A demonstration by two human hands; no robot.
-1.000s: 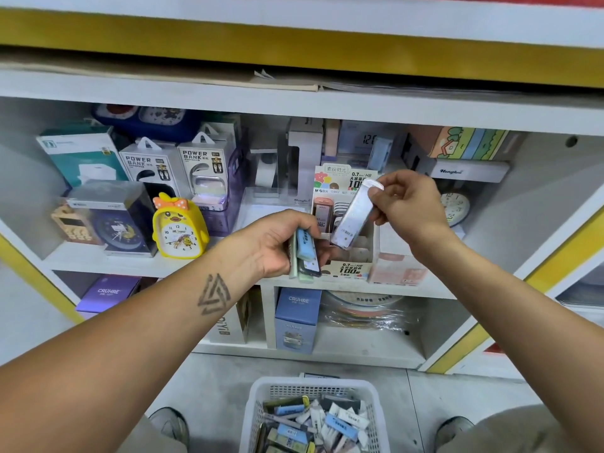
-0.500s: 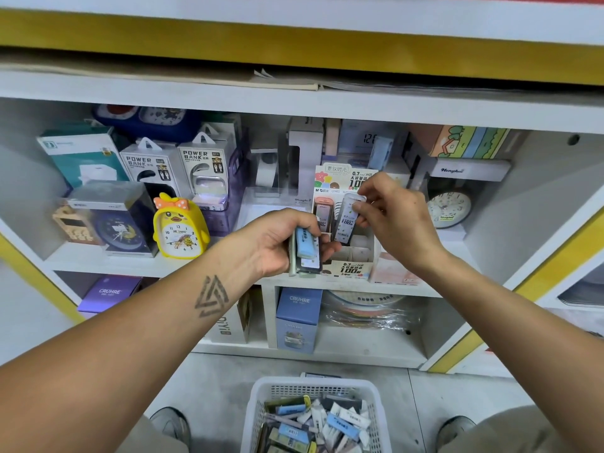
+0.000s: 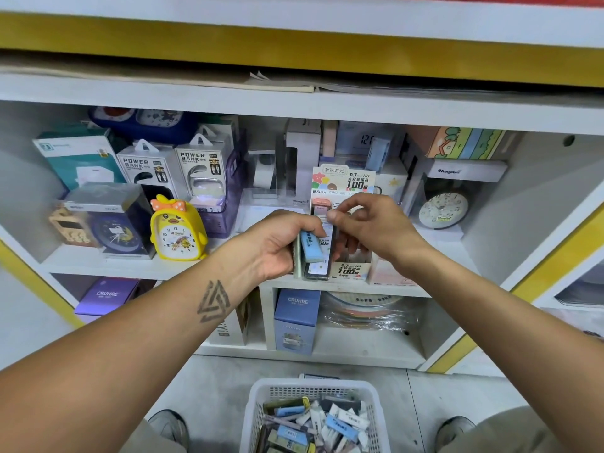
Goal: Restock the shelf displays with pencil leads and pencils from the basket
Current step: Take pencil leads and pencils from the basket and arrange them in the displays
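My left hand (image 3: 274, 246) grips a small stack of flat pencil lead cases (image 3: 310, 248), a blue one outermost, in front of the middle shelf. My right hand (image 3: 369, 227) is right beside it, with thumb and fingertips pinching the top of a clear case (image 3: 327, 238) in that stack. Just behind both hands stands the 0.7 HB lead display box (image 3: 351, 271) with its printed header card (image 3: 346, 179); my hands hide its inside. A white basket (image 3: 313, 385) on the floor below holds several more lead cases and packets.
A yellow duck clock (image 3: 176, 230) and power bank boxes (image 3: 143, 165) stand to the left on the shelf, a round clock (image 3: 443, 209) to the right. A blue CRUHRE box (image 3: 295, 322) sits on the lower shelf. My shoes flank the basket.
My right hand put a white lead case into the display box, then came back left to the stack in my left hand. The left hand barely moved.
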